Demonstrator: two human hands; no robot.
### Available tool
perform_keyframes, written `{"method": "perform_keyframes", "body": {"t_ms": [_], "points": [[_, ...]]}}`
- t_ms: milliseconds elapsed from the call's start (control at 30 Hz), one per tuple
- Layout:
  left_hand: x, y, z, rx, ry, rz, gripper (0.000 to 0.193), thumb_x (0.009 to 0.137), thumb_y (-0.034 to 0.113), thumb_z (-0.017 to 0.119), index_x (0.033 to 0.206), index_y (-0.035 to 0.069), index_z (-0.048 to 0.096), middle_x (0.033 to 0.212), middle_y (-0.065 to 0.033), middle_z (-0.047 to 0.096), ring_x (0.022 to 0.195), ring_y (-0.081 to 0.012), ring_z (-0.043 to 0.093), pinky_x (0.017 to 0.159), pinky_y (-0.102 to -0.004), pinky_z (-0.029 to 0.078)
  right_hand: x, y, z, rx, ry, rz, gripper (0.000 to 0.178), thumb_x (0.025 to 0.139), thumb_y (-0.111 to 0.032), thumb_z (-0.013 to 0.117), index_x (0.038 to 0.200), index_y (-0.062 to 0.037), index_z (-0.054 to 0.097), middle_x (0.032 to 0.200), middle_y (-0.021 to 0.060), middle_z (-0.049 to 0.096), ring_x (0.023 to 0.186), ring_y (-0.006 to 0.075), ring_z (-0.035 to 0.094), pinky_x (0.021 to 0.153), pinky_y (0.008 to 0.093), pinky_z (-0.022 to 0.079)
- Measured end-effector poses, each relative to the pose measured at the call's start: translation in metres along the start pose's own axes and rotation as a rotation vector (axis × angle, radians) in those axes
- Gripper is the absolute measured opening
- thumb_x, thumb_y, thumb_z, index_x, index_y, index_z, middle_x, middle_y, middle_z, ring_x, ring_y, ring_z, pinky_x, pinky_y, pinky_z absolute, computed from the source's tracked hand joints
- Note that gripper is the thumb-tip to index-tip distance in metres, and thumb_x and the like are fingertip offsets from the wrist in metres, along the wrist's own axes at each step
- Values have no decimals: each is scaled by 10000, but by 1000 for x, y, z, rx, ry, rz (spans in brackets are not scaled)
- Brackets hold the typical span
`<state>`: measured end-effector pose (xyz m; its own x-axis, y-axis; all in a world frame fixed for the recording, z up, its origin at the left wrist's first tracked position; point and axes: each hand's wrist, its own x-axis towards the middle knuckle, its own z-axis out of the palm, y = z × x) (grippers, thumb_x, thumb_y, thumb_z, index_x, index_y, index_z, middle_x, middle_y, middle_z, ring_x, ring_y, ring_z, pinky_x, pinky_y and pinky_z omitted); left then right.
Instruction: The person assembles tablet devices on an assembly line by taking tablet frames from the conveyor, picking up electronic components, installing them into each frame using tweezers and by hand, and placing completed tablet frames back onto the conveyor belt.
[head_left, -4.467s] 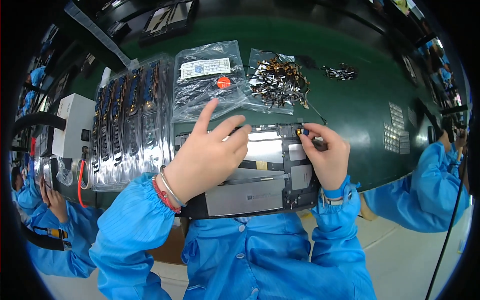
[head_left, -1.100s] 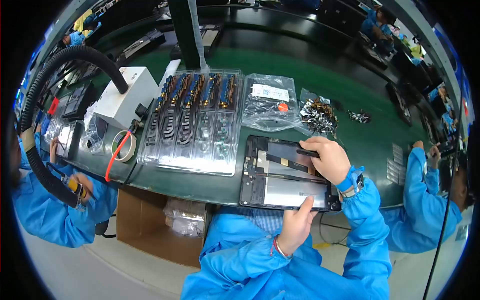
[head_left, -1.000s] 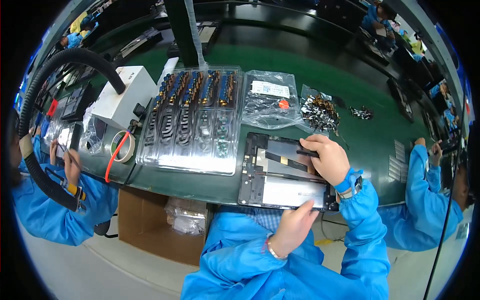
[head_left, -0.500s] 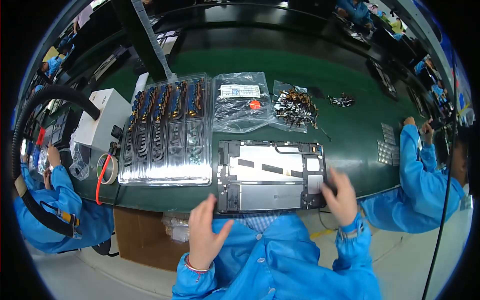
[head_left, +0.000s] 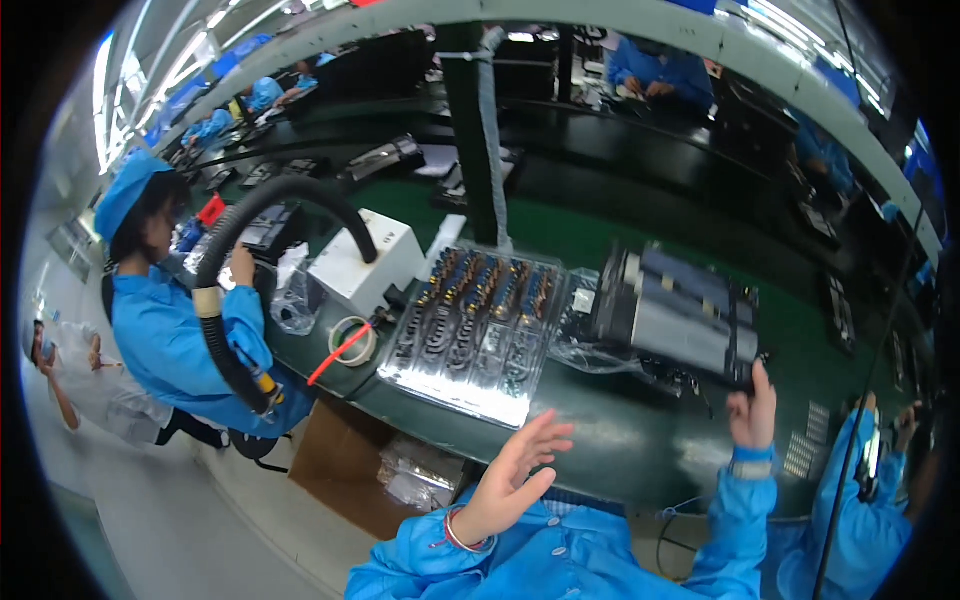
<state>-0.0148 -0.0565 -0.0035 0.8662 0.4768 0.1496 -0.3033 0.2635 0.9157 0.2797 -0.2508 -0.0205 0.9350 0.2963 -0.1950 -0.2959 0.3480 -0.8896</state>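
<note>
A flat black device chassis (head_left: pixel 680 345), with silver-grey panels and dark strips inside its frame, is tilted over the plastic bags beyond the table's front edge. My right hand (head_left: pixel 752 412) has its fingers bent at the chassis's near right corner and grips it there. Held up over the table's front edge, my left hand (head_left: pixel 517 477) is open, fingers spread, touching nothing. To its upper left lies the clear plastic tray (head_left: pixel 470 395) with rows of small blue-and-gold boards and black cables. A clear bag (head_left: pixel 585 352) is partly hidden under the chassis.
On the left stand a white box (head_left: pixel 367 262) with a black hose (head_left: pixel 215 265), and a tape roll (head_left: pixel 352 342). A cardboard box (head_left: pixel 345 465) is below the table edge. Co-workers sit on both sides. Small silver pieces (head_left: pixel 803 450) lie at the right. A post (head_left: pixel 470 150) rises behind the tray.
The chassis has gone from in front of me to farther away, over the bags, with my right hand at its corner. My left hand has risen away from it. The view has turned left.
</note>
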Motion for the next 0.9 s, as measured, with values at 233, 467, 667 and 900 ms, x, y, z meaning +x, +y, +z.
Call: {"method": "perform_keyframes", "body": {"t_ms": [233,467,667,900], "points": [[-16,0,-11,183,-21,-176,360,894,55,450,1243,-28,426,1189,-139,523,1110,-209,498,966,-321,370,212,5,60,162,70,73,251,801,-177,659,1011,-195,522,704,-67,435,364,74,249,387,204,282],[-46,8,-39,192,381,-174,315,908,95,444,1200,-20,463,1152,-124,543,1071,-187,511,931,-308,389,338,72,25,159,56,372,208,777,-239,689,774,-139,507,662,1,541,347,97,275,305,186,203],[45,29,-67,115,373,5,309,889,100,468,1185,15,483,1138,-87,549,1074,-170,502,924,-299,384,365,75,-6,-430,198,190,296,745,-337,678,796,-158,448,545,-20,369,360,93,322,337,218,338],[274,-5,-168,-338,737,164,275,858,222,522,1087,71,516,1043,-49,558,976,-153,519,762,-275,417,166,1,67,-341,-300,-102,385,866,-176,500,1231,-76,428,951,55,536,427,74,363,438,220,362]]}}
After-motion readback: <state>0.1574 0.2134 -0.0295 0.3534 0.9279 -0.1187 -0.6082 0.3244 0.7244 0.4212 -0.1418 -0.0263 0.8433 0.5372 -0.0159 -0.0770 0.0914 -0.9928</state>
